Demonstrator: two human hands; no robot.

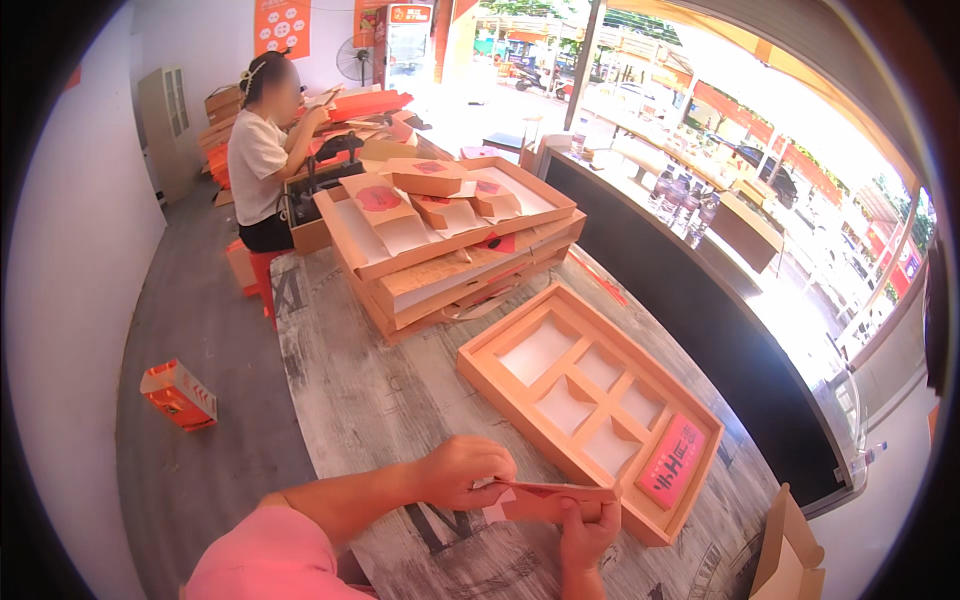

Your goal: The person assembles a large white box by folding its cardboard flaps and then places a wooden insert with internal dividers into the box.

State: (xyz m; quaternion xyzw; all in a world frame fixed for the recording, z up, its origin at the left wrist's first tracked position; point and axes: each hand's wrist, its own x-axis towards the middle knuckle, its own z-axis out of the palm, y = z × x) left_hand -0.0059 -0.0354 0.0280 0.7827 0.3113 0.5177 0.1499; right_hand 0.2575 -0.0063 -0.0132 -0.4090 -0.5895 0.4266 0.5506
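Note:
Close to my body, both hands are on a small, flat cardboard box (540,505) with a reddish-brown top edge. My left hand (465,475) pinches its left end, where a whitish flap shows. My right hand (590,530) grips the right end, thumb pressed on the near side and fingers behind. Just beyond my hands lies a shallow orange-brown cardboard tray (520,412) with a divider insert of several compartments. A pink-red box (672,462) with dark lettering fills the tray's near right end.
Stacked cardboard trays (400,290) stand farther along the grey wood-patterned table (420,400), small boxes on top. An open brown carton (790,550) is at the lower right. Left, an orange carton (180,393) lies on the floor. A seated person (265,150) handles cardboard beyond.

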